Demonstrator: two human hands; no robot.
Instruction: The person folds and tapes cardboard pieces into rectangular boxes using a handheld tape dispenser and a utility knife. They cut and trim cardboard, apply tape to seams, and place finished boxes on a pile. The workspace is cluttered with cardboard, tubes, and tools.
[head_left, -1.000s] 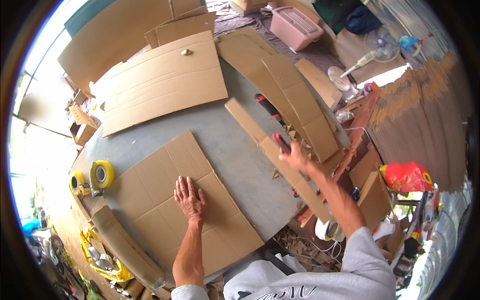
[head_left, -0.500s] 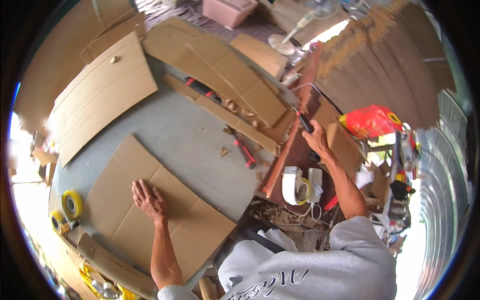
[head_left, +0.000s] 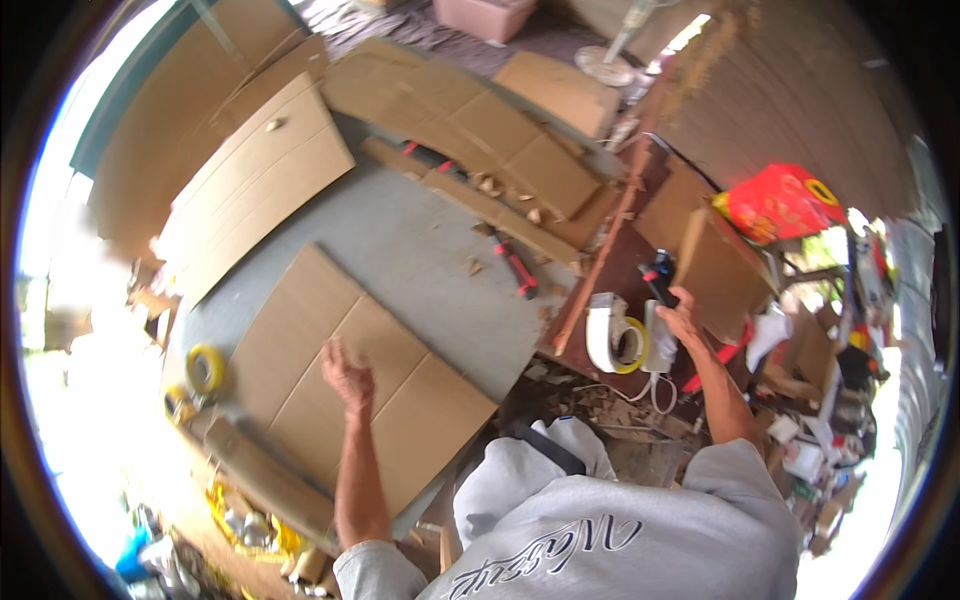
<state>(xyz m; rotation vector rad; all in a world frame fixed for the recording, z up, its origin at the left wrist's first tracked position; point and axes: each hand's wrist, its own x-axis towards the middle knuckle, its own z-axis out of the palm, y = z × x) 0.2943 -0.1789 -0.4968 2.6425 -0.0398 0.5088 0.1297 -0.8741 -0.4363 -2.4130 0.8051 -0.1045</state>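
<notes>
My left hand [head_left: 350, 378] is over a creased sheet of brown cardboard [head_left: 330, 330] on the grey table, its fingers loosely apart and holding nothing. On the right, my right hand [head_left: 682, 314] is closed around a dark-handled tool [head_left: 657, 286]; its kind is too blurred to tell. That hand is above the dark red side table, just beyond a white power strip [head_left: 660, 345] and a white tape dispenser [head_left: 612, 335] with a yellow roll. A red-and-black hand tool [head_left: 515, 268] lies on the grey table [head_left: 400, 250] between my hands.
Other cardboard sheets [head_left: 265, 180] and a folded piece [head_left: 480, 125] lie along the table's far side, with another red-and-black tool [head_left: 430, 157] and scraps among them. Tape rolls [head_left: 205, 370] stand at the left edge. Stacked cardboard [head_left: 800, 120] and a red bag [head_left: 780, 205] are on the right.
My right hand has moved nearer to me, toward the tape dispenser, and the red-and-black tool it held no longer shows clearly. My left hand's fingers, flat on the cardboard before, are now bent.
</notes>
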